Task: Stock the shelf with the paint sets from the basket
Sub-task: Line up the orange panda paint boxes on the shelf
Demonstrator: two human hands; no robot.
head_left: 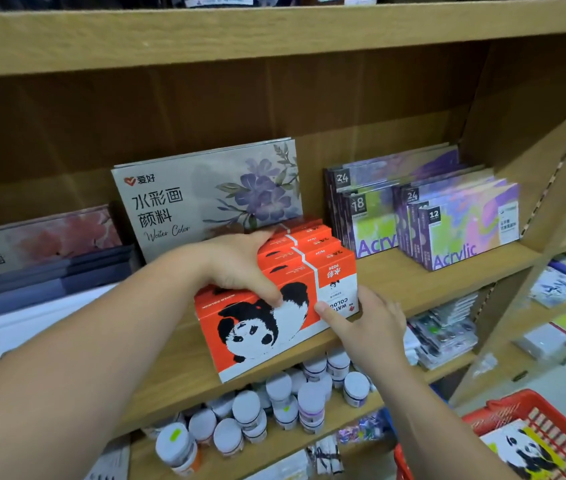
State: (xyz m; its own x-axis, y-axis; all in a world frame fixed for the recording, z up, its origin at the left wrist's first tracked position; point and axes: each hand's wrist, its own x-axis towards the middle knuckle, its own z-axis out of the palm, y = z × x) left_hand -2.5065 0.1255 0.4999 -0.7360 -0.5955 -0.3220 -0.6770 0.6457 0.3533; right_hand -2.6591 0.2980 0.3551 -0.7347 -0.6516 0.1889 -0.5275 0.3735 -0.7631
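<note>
A row of orange panda paint sets (295, 247) stands on the wooden shelf (413, 282). The front orange panda set (261, 330) leans at the shelf's front edge, upside down. My left hand (240, 265) lies over the tops of the row, its thumb pressed on the front set's face. Fingers of my right hand (368, 323) touch that set's lower right corner. At the bottom right is the red basket (524, 407), and a yellow panda paint set (520, 452) lies inside it.
A grey Water Color box (205, 195) leans behind the orange row. Purple Acrylic sets (448, 216) stand to the right. Flat dark boxes (42, 268) lie at the left. White-lidded paint jars (274, 403) crowd the shelf below. A wooden shelf board (274, 32) runs overhead.
</note>
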